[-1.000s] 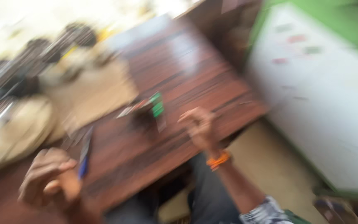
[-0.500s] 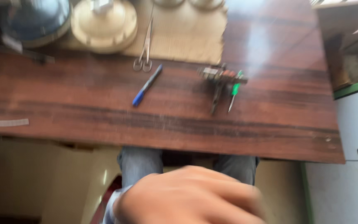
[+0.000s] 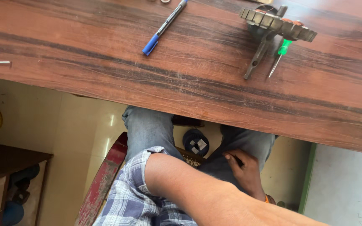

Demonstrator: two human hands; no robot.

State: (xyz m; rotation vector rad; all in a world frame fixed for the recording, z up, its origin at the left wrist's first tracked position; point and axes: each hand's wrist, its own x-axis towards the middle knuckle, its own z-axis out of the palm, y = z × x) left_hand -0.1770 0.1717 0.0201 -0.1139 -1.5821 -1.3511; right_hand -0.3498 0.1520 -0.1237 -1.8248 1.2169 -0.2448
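- One hand (image 3: 244,171) visible, lower centre, resting on the jeans-clad thigh (image 3: 248,144), fingers curled around a small dark object; which hand cannot be told.
- One blue marker (image 3: 164,26), upper centre of the table (image 3: 84,62), long axis diagonal, cap toward lower left.
- One green screwdriver (image 3: 279,56), one pliers (image 3: 258,54), upper right.
- Against half a second ago: blurred hand gone from foreground; table nearer.

Table edge (image 3: 181,94) blocks upward reach (marker (image 3: 164,27) and tools (image 3: 273,29) above).

no packages, labels, signs or screens
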